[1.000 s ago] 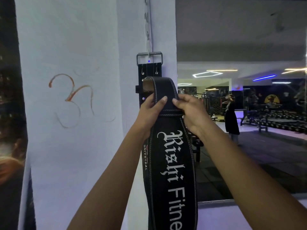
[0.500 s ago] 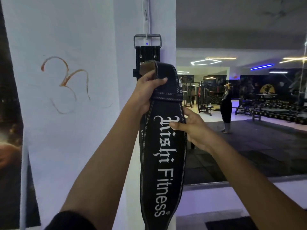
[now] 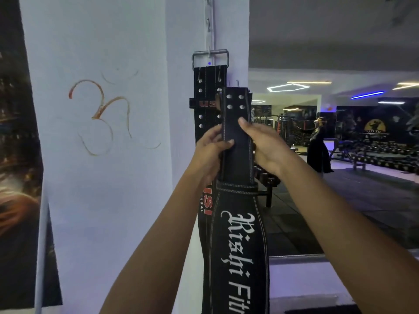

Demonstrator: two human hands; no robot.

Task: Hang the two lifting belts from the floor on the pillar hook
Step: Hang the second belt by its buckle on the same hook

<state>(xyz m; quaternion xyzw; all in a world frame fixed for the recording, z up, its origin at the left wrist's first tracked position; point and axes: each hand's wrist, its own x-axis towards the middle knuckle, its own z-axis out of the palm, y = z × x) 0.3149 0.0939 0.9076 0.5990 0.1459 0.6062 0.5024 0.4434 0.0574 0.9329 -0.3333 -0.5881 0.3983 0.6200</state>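
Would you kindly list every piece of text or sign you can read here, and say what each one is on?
"Rishi Fit", white gothic lettering cut off by the frame edge: on the front belt held by the left hand and right hand.
"RSAL", small white letters, start hidden: on the hung belt.
Red letters on the hung belt: partly hidden, unreadable.
Orange Om sign: painted on the pillar.
Yellow wall logo: too blurred.

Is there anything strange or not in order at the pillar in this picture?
Nothing stands out. One black leather belt hangs straight by its metal buckle. The left hand and right hand hold the second black belt with white lettering upright before it.
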